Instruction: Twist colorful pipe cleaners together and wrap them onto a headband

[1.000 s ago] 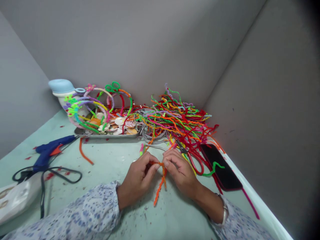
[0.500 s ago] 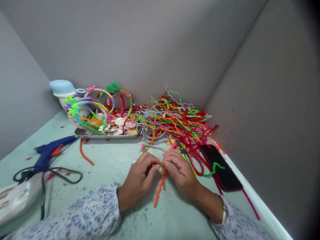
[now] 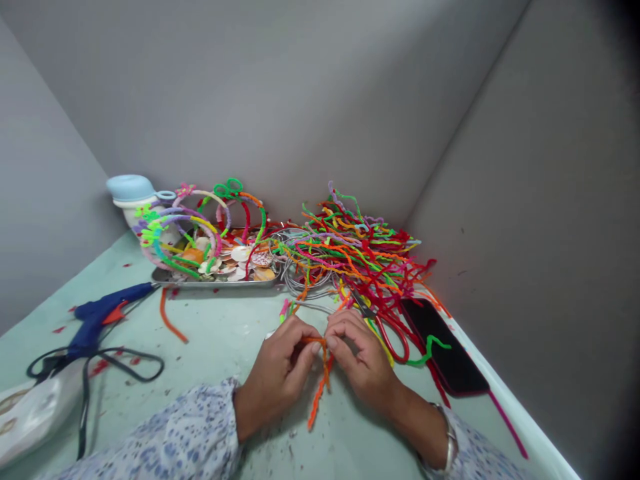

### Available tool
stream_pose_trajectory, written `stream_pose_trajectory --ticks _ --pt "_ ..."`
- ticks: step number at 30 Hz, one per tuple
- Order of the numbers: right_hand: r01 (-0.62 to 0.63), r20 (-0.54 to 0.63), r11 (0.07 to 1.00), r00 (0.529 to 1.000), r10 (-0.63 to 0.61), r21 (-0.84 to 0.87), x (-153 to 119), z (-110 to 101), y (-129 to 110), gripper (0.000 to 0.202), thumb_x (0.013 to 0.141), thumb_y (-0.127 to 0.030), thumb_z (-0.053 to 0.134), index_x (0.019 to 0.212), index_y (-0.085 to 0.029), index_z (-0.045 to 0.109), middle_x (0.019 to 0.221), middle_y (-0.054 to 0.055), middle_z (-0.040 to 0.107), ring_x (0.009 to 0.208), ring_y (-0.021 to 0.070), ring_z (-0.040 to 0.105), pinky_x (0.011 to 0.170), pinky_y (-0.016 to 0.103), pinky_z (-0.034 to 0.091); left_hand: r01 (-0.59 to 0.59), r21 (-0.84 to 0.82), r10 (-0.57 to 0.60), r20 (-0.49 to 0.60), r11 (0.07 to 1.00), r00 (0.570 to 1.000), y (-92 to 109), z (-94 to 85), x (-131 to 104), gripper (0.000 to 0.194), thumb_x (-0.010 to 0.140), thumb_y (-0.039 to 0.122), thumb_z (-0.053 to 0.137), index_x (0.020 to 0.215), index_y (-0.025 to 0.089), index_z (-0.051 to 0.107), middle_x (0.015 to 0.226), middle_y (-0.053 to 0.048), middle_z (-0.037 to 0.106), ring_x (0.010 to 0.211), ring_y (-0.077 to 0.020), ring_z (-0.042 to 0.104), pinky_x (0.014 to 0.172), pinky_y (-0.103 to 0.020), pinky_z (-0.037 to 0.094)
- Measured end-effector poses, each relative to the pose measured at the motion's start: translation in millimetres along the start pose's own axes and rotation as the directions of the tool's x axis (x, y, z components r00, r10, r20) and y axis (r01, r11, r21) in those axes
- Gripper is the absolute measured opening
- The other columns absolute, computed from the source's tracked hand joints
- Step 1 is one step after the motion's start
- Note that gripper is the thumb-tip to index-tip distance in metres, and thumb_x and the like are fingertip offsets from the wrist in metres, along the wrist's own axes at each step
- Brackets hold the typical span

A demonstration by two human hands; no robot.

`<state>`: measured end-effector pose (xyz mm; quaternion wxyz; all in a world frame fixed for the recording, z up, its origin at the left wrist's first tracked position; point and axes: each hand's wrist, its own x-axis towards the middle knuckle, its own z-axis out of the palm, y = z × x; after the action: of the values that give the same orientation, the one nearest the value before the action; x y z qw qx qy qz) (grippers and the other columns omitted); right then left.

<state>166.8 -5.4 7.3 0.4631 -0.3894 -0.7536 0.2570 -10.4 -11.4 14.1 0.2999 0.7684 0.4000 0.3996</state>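
Note:
Between my two hands, low in the middle of the view, an orange pipe cleaner (image 3: pixel 316 403) is pinched, with its twisted ends hanging down toward the table. My left hand (image 3: pixel 283 367) has thumb and forefinger closed on its upper part. The fingertips of my right hand (image 3: pixel 363 357) pinch it from the other side, almost touching my left ones. Red-handled scissors (image 3: pixel 393 337) lie just beyond my right hand, and behind them is a large tangled pile of colourful pipe cleaners (image 3: pixel 350 247).
A metal tray (image 3: pixel 225 285) holds shells and pipe-cleaner rings, with a blue-lidded bottle (image 3: pixel 131 189) beside it. A blue glue gun (image 3: pixel 93 320) with a looped black cord lies left. A black phone (image 3: pixel 450 353) lies at the right edge, a green pipe cleaner across it.
The whole scene sits slightly lower in the view. Both hands keep their pinch, and the orange strand near my left fingertips shows a little more.

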Motion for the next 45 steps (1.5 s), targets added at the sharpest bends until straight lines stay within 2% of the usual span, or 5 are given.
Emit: stream_pose_trajectory --ticks 3,7,15,30,45 --pt "0.062 -0.066 0.994 0.996 -0.067 -0.085 -1 -4 2 0.009 0.090 -0.019 0.051 0.094 -0.022 0.058 0.095 0.006 0.057 0.095 0.0221 0.053 0.085 0.040 0.043 0.044 -0.005 -0.044 -0.012 0.999 0.999 0 -0.2 -1 0.018 0.095 0.024 0.045 0.092 0.018 0.062 0.082 -0.003 0.057 0.079 -0.0177 0.054 0.071 -0.031 0.041" --pt "0.173 -0.106 0.960 0.974 -0.199 -0.220 -2 -6 6 0.024 0.083 -0.012 0.058 0.104 -0.022 0.054 0.100 0.007 0.058 0.099 0.0237 0.053 0.089 0.044 0.043 0.062 -0.039 -0.064 -0.066 0.997 0.996 0 -1.4 0 0.019 0.095 0.025 0.045 0.091 0.018 0.062 0.082 -0.003 0.057 0.078 -0.0166 0.054 0.073 -0.030 0.041" --pt "0.320 -0.093 0.872 0.921 -0.378 -0.369 1 2 10 0.022 0.082 -0.010 0.061 0.101 -0.022 0.055 0.093 0.005 0.063 0.097 0.0229 0.055 0.087 0.043 0.045 0.114 -0.089 -0.119 -0.061 0.990 0.991 2 -2.6 2 0.019 0.095 0.025 0.046 0.087 0.018 0.063 0.078 -0.001 0.057 0.076 -0.0155 0.053 0.071 -0.027 0.040" --pt "0.361 -0.055 0.837 0.906 -0.419 -0.412 3 0 11 0.011 0.087 -0.018 0.061 0.096 -0.021 0.057 0.086 0.004 0.067 0.094 0.0222 0.058 0.085 0.041 0.046 0.085 -0.110 -0.089 -0.031 0.990 0.996 -1 -0.9 -1 0.019 0.095 0.026 0.045 0.089 0.018 0.062 0.082 -0.001 0.057 0.079 -0.0165 0.054 0.075 -0.031 0.040" --pt "0.329 -0.110 0.885 0.918 -0.382 -0.329 2 4 13 0.010 0.085 -0.016 0.062 0.092 -0.021 0.058 0.082 0.004 0.067 0.090 0.0224 0.059 0.081 0.041 0.047 0.052 -0.075 -0.055 -0.029 0.996 0.998 -2 0.6 -1 0.018 0.095 0.025 0.046 0.088 0.019 0.062 0.081 -0.001 0.058 0.078 -0.0165 0.054 0.072 -0.031 0.041"
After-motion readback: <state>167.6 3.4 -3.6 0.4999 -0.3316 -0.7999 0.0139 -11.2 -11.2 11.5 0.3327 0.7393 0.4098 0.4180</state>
